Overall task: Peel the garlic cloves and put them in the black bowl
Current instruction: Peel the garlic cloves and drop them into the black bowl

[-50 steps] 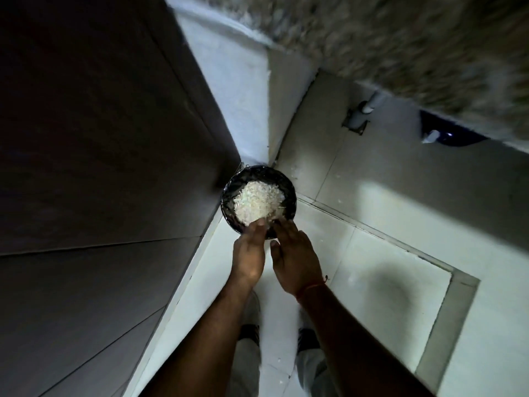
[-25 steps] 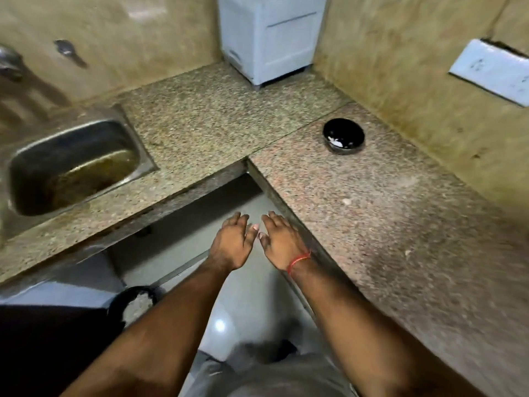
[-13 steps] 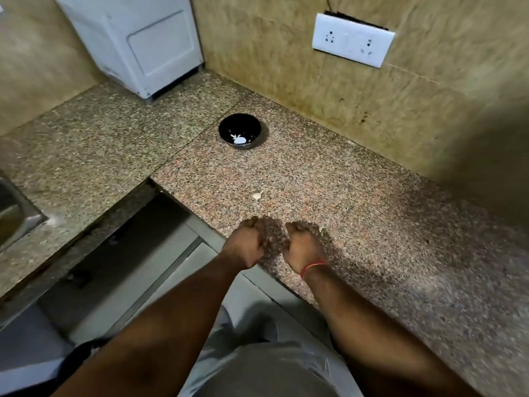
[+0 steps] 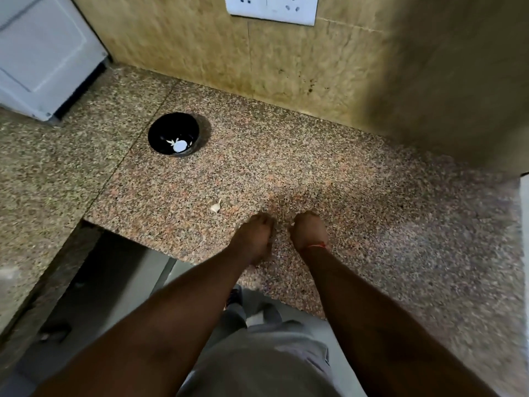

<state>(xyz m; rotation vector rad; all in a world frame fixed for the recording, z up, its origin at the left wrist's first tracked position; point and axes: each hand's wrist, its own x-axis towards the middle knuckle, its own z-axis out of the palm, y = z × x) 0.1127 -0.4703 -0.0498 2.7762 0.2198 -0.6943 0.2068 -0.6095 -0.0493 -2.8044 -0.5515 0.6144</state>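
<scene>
— Garlic first: where is it?
— One unpeeled garlic clove (image 4: 215, 207) lies loose on the speckled granite desk (image 4: 386, 213), just left of the hands. White peeled pieces (image 4: 179, 145) sit in the black bowl (image 4: 173, 134), which stands well behind the clove, toward the corner.
— And the hands?
— Both are over the desk near its front edge, side by side. The left hand (image 4: 253, 234) has its fingers curled under; whether it holds anything I cannot tell. The right hand (image 4: 309, 230), a red thread at its wrist, is curled too, with a small pale bit at its thumb side, too blurred to identify.
— Anything else?
— A white wall socket (image 4: 272, 8) above, a white appliance (image 4: 43, 53) at far left.
</scene>
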